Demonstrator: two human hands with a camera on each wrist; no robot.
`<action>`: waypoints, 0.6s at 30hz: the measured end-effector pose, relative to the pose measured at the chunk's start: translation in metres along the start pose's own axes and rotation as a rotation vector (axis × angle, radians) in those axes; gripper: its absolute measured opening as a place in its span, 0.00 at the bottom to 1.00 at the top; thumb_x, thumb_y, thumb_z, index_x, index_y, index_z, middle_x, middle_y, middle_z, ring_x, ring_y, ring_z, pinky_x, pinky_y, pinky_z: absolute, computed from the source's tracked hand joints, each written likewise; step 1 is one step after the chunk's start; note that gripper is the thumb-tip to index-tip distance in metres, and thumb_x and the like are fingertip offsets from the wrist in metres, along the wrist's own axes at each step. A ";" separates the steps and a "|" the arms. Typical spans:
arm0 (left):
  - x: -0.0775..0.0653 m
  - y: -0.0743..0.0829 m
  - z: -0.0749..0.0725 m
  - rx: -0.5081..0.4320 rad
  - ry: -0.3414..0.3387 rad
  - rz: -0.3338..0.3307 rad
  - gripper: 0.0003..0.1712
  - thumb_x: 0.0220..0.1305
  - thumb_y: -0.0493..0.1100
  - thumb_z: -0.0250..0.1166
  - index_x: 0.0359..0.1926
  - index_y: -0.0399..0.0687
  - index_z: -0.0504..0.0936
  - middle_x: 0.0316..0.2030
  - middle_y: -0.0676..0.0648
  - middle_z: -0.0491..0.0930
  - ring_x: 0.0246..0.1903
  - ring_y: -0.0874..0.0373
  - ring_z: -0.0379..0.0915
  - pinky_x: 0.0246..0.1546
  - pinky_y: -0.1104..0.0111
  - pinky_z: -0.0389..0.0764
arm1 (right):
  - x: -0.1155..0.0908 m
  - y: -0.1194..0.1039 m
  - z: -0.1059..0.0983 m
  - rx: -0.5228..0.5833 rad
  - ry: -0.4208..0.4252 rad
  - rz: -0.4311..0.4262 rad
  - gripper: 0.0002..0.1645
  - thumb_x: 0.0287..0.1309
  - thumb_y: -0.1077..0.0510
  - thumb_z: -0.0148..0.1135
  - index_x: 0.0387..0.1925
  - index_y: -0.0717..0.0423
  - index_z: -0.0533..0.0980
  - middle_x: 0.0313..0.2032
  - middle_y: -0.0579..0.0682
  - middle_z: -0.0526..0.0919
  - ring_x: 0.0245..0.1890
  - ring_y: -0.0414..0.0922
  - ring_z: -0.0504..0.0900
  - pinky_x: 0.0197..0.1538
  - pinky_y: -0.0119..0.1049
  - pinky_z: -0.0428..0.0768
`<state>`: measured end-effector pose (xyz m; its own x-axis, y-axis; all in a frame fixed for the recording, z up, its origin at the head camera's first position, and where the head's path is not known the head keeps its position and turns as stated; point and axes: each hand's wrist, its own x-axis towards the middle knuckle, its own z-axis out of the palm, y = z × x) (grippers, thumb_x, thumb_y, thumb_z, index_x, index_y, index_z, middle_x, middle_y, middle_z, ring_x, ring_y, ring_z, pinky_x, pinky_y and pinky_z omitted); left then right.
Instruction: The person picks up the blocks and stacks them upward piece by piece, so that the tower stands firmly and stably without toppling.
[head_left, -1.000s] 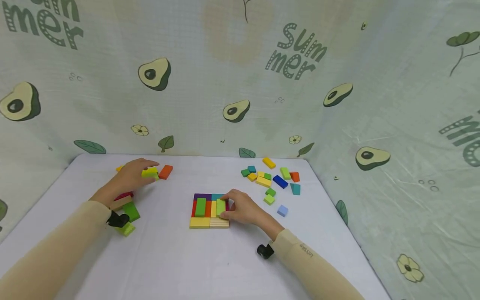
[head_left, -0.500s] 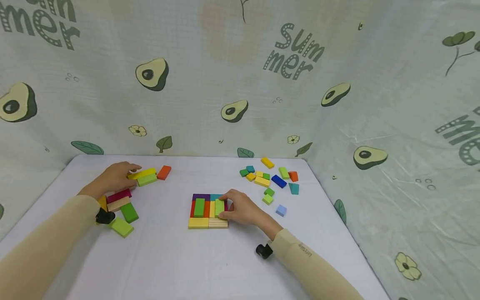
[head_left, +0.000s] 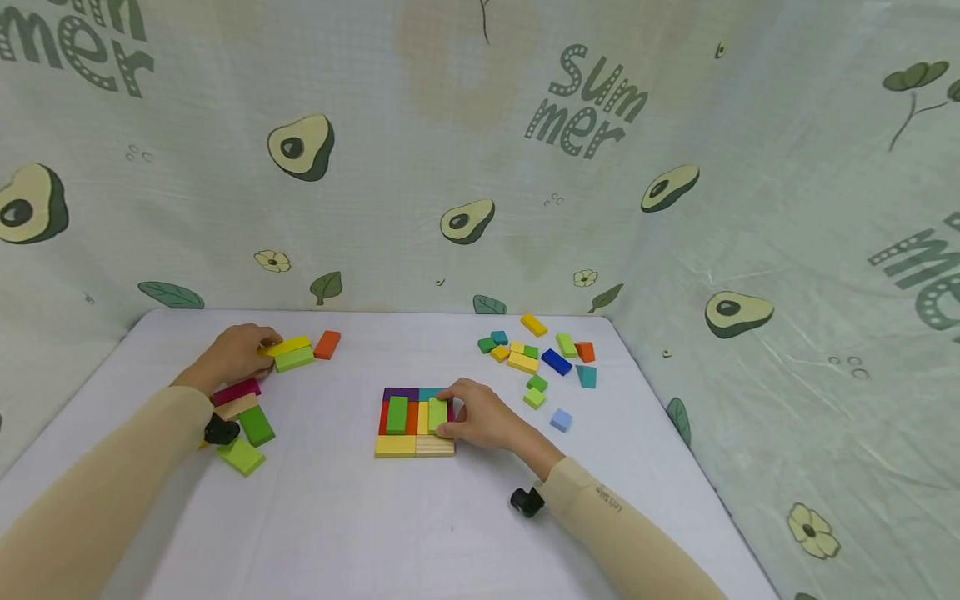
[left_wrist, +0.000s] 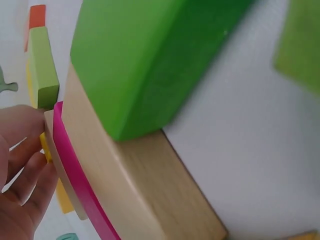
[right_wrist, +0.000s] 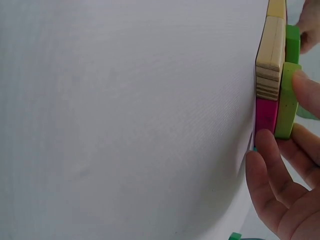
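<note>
In the head view, my right hand [head_left: 483, 414] pinches a light green block [head_left: 437, 414] between thumb and fingers, on top of a flat rectangle of coloured blocks [head_left: 395, 447]. A darker green block [head_left: 397, 414] lies to its left on the same layer. The right wrist view shows the thumb on the light green block [right_wrist: 286, 102], with fingertips by the magenta block [right_wrist: 266, 115]. My left hand [head_left: 234, 360] grips the near-left end of a long yellow block [head_left: 291, 344]; its fingers partly cover it. A light green block [head_left: 294, 359] lies against the yellow one.
Near the left wrist lie magenta [head_left: 237, 391], plain wood [head_left: 237, 406], green [head_left: 257, 426] and light green [head_left: 241, 457] blocks. An orange block [head_left: 327, 344] is beyond. Several small blocks, including a dark blue one [head_left: 557, 362], are scattered at the right. Printed cloth [head_left: 390, 167] hangs behind.
The left hand first drew back left from over the yellow and light green blocks, then closed on the yellow block's end. The right hand stays at the light green block.
</note>
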<state>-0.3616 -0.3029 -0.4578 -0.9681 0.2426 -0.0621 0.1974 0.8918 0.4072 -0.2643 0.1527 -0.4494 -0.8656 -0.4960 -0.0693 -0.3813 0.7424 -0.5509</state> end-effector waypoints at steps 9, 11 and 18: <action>-0.002 0.005 0.001 0.016 0.035 -0.013 0.26 0.70 0.38 0.68 0.64 0.27 0.78 0.56 0.25 0.79 0.53 0.31 0.72 0.63 0.33 0.74 | 0.001 0.002 0.001 -0.001 -0.002 -0.004 0.33 0.65 0.44 0.76 0.67 0.49 0.79 0.58 0.46 0.80 0.44 0.44 0.79 0.49 0.31 0.80; -0.003 0.005 0.000 0.026 0.046 -0.007 0.26 0.70 0.38 0.68 0.64 0.28 0.78 0.56 0.26 0.79 0.53 0.31 0.72 0.62 0.33 0.74 | 0.000 0.001 0.001 -0.001 -0.002 -0.003 0.33 0.65 0.45 0.76 0.68 0.49 0.79 0.58 0.47 0.80 0.44 0.44 0.79 0.49 0.31 0.80; -0.007 0.012 -0.007 0.042 0.077 0.005 0.26 0.69 0.38 0.68 0.65 0.31 0.78 0.57 0.27 0.78 0.55 0.31 0.70 0.62 0.33 0.75 | -0.001 0.000 0.001 0.003 0.003 -0.004 0.33 0.65 0.45 0.76 0.67 0.49 0.79 0.58 0.48 0.80 0.44 0.44 0.79 0.49 0.32 0.80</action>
<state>-0.3540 -0.2965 -0.4460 -0.9757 0.2189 0.0108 0.2074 0.9063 0.3682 -0.2636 0.1530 -0.4499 -0.8648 -0.4980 -0.0649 -0.3840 0.7390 -0.5536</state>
